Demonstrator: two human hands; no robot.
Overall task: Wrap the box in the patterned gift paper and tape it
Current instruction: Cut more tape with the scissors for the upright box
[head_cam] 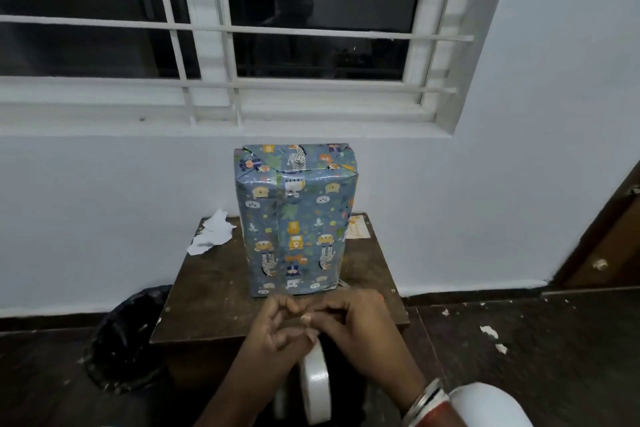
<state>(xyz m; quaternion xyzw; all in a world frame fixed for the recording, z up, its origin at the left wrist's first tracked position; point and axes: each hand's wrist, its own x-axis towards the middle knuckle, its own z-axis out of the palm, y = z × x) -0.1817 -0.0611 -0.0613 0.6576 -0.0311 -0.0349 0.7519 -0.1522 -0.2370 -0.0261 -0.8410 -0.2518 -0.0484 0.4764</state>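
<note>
Box [294, 218] standing upright on table [214, 288], fully papered, likely parked there so you're keeping both hands free. You're bunching left hand [277, 322] and right hand [349, 319] together over tape roll [315, 385], curled fingertips pinching its edge — probably hunting loose end. Card [358, 227] behind box: print unreadable.

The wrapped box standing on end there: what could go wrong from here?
The box stands upright on its narrow end on a small table, so a nudge while taping could topple it. The left hand and right hand hold the tape roll off the table's near edge; if it slips, it would likely fall to the floor.
</note>
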